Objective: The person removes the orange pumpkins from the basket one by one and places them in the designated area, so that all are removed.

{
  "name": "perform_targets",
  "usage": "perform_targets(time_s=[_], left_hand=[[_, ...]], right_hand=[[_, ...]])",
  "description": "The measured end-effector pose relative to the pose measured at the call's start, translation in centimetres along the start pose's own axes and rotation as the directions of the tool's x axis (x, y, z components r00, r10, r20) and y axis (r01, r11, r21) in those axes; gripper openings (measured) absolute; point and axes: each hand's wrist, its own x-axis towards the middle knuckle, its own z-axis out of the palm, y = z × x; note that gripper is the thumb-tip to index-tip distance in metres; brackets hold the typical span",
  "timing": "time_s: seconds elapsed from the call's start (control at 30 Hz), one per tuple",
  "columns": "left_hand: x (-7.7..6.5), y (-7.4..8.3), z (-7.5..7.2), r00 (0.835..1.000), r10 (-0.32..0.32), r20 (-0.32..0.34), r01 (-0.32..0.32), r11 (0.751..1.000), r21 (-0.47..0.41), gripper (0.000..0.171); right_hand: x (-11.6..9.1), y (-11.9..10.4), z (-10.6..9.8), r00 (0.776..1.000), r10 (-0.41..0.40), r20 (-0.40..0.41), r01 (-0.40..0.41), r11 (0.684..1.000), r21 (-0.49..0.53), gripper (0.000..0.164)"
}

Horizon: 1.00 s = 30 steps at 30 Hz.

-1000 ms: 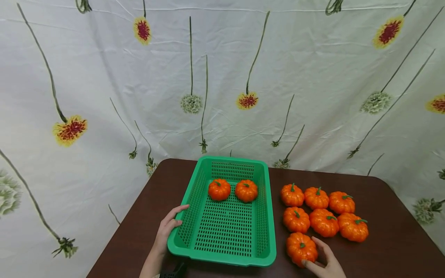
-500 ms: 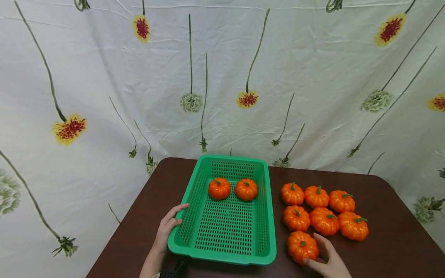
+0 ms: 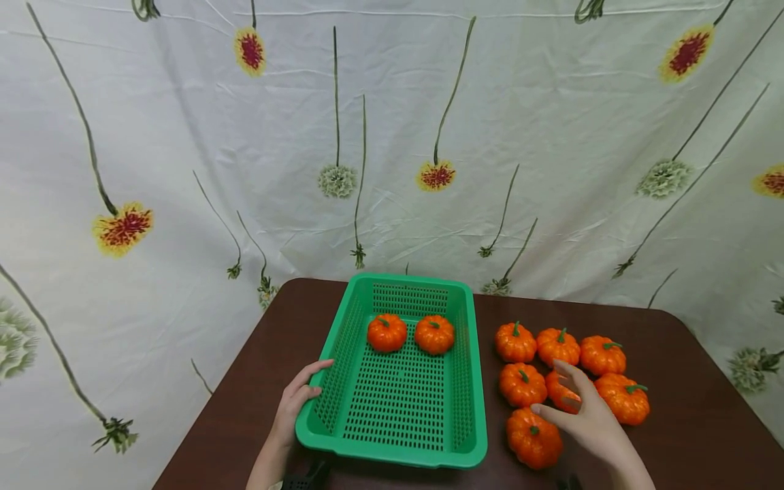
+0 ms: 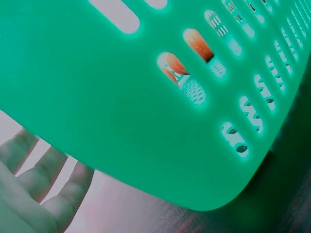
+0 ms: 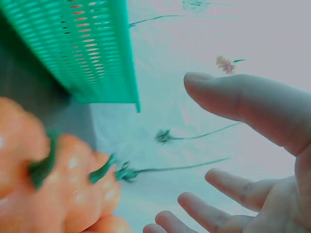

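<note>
A green plastic basket [image 3: 392, 457] stands on the table, two small orange pumpkins [image 3: 386, 333] with green stems inside it at the far end. My left hand [image 3: 292, 408] holds its left rim, fingertips hooked over the edge; in the left wrist view the fingers [image 4: 73, 187] reach up to that rim. Above the pumpkins on the right, my right hand [image 3: 584, 412] hovers with fingers spread and nothing between them. The nearest pumpkin [image 3: 533, 439] lies below its thumb, and the hand partly covers another pumpkin [image 3: 560, 393] in the second row.
Several more pumpkins [image 3: 557, 348] sit in two rows right of the basket on the dark brown table [image 3: 686, 408]. A white cloth [image 3: 392, 224] printed with flowers hangs behind the table's far edge.
My right hand has let go of the nearest pumpkin and lifted up and away over the second row. That pumpkin stays on the table. The left hand and basket have not moved.
</note>
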Motion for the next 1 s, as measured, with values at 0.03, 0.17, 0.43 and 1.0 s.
perform_targets(time_s=[0.03,0.17,0.43,1.0], left_hand=[[0.0,0.0,0.0,1.0,0.0,0.001,0.0,1.0,-0.005,0.047],[0.0,-0.1,0.0,1.0,0.003,0.002,-0.003,1.0,-0.009,0.047],[-0.1,-0.1,0.0,1.0,0.018,0.003,-0.018,1.0,0.012,0.047],[-0.1,0.1,-0.1,1.0,0.0,0.011,0.0,1.0,-0.011,0.046]], right_hand=[[0.2,-0.5,-0.1,1.0,-0.004,-0.001,0.004,1.0,-0.004,0.088],[1.0,-2.2,-0.4,0.999,-0.052,-0.01,0.052,0.998,-0.021,0.088],[2.7,-5.4,0.4,0.978,-0.207,-0.033,0.208,0.978,0.029,0.082],[7.9,-10.6,4.9,0.972,-0.235,-0.03,0.237,0.96,0.152,0.077]])
